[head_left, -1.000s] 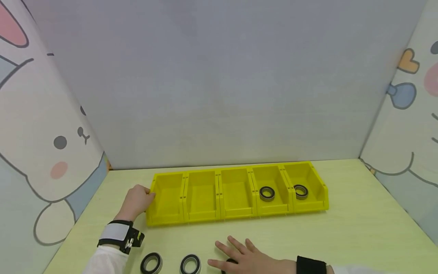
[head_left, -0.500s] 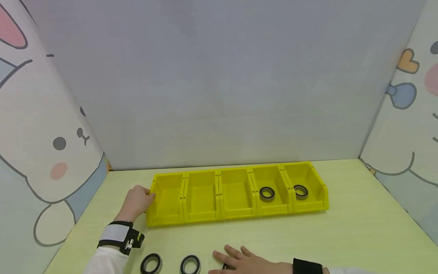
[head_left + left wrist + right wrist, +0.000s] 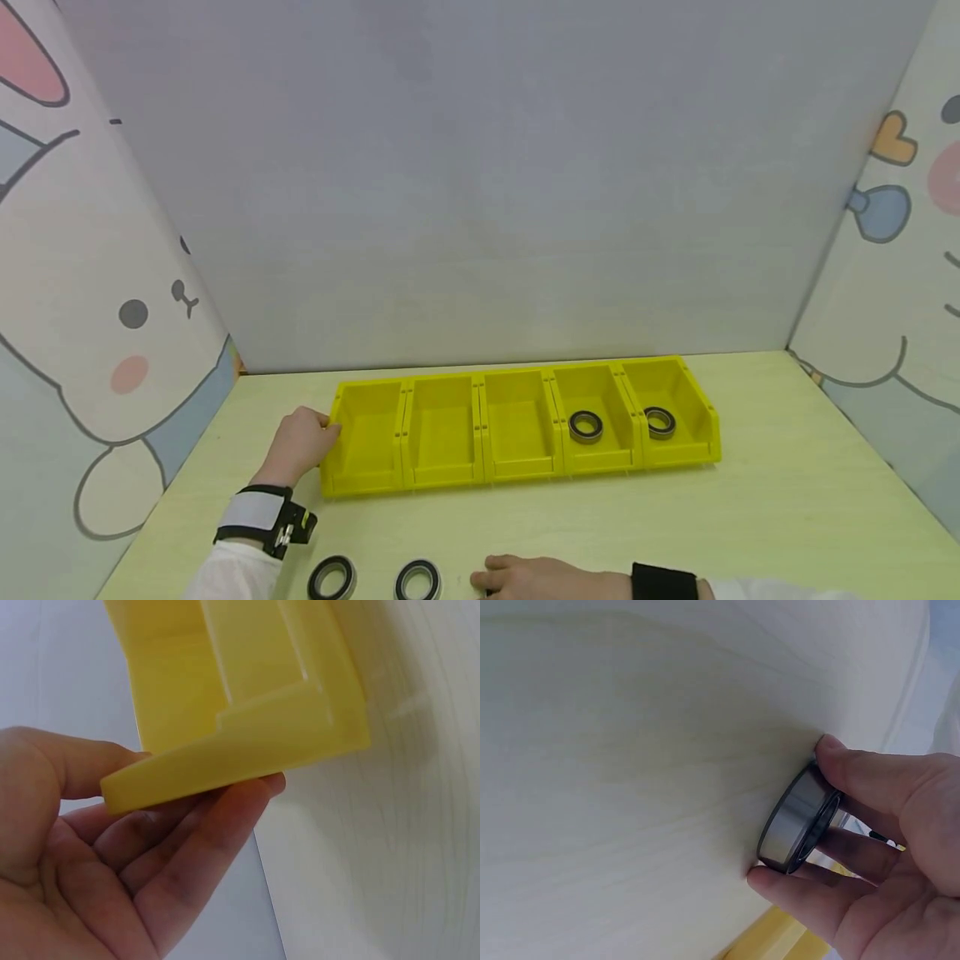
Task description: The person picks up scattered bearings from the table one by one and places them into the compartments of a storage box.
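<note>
While left hand [image 3: 296, 442] pinches left end of yellow bin row [image 3: 442, 429], right hand [image 3: 551, 579] grips silver-sided bearing [image 3: 791, 817] in front of row; two loose bearings [image 3: 349, 575] also in front, two binned bearings [image 3: 585, 437] at right end.

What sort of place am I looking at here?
Probably an indoor tabletop workstation for small parts: a pale table, a row of yellow bins with bearing-like rings in two, and cartoon-printed panels at both sides.

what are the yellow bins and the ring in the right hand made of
Yellow bins: probably moulded plastic, smooth and faintly glossy, with rounded edges. Ring in the right hand: likely metal, given its shiny, silvery outer band; the dark edge could be rubber.
</note>
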A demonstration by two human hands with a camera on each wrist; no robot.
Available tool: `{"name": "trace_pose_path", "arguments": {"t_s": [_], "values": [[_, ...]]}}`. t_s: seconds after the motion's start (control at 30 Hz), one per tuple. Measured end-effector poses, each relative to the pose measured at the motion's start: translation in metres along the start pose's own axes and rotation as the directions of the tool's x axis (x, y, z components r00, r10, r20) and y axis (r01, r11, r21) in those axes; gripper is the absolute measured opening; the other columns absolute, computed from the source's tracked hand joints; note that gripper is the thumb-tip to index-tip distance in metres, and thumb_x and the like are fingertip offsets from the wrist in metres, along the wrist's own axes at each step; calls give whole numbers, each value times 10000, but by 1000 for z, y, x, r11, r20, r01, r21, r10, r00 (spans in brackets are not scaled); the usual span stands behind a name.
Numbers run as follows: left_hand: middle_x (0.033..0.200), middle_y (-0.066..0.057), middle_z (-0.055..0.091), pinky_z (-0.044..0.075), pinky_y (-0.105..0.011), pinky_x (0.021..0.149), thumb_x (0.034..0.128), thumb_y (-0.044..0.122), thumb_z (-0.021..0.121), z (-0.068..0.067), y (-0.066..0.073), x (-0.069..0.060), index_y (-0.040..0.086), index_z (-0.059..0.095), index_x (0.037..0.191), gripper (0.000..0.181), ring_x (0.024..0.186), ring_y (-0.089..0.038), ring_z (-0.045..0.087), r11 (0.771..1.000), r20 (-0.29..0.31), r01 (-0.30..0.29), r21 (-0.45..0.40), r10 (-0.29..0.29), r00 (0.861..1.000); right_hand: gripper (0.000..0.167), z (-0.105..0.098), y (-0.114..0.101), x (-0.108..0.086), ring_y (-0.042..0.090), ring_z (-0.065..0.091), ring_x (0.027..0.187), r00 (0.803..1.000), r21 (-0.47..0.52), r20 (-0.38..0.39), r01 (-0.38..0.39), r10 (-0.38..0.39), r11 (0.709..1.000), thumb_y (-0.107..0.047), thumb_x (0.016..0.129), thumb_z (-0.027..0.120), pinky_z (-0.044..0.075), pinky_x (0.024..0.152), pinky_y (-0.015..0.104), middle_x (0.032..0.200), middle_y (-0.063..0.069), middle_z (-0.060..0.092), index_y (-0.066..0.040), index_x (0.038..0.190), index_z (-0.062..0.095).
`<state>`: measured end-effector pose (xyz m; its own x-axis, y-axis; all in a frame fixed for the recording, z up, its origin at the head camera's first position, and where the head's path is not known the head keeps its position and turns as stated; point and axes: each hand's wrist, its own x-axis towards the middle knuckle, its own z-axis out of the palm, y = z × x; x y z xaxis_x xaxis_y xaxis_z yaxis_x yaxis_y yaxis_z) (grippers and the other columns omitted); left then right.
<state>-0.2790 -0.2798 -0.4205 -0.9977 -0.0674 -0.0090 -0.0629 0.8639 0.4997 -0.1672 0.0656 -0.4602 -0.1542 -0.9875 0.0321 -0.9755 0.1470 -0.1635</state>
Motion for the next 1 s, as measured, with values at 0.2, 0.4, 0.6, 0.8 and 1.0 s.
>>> {"name": "trace_pose_path", "arguments": {"t_s": [0.2,0.4,0.6,0.8,1.0], "values": [[554,-2,459,372,-249,484,916,145,521,0,0,-1,3,600,701,269,514,-145,457,1000,17,28,-3,-28,999,212,-2,0,2,66,601,998,999,6,-45,-1,2,1000,-229,940,548,435,819,92,1096,-9,663,-185,1052,722],[562,-9,476,377,-250,480,911,141,528,0,0,-2,-21,622,739,255,512,-146,466,1000,12,26,-4,-26,1000,117,-11,0,9,-63,524,759,999,-61,2,40,-40,997,-185,889,612,391,638,36,892,-88,646,-208,906,725],[573,-12,482,375,-249,483,912,141,529,-1,2,-3,-22,622,745,251,517,-145,465,1000,11,29,-5,-29,1000,108,-30,0,11,-80,487,694,997,-67,73,29,-24,997,-223,896,610,361,576,45,786,-130,597,-216,849,707],[533,7,412,347,-244,479,915,148,527,-1,2,-2,13,586,682,275,498,-137,429,1000,10,27,-6,-27,1000,122,-59,1,12,-13,537,793,990,-142,114,-65,82,988,-162,855,673,399,631,85,874,-124,613,-231,949,710],[522,21,359,332,-237,478,921,153,520,0,1,-1,12,592,696,275,488,-126,404,1000,13,29,-5,-29,999,212,-97,4,19,6,560,816,973,-264,156,-126,172,956,-189,800,740,441,685,103,920,-111,621,-225,1006,704]]}}
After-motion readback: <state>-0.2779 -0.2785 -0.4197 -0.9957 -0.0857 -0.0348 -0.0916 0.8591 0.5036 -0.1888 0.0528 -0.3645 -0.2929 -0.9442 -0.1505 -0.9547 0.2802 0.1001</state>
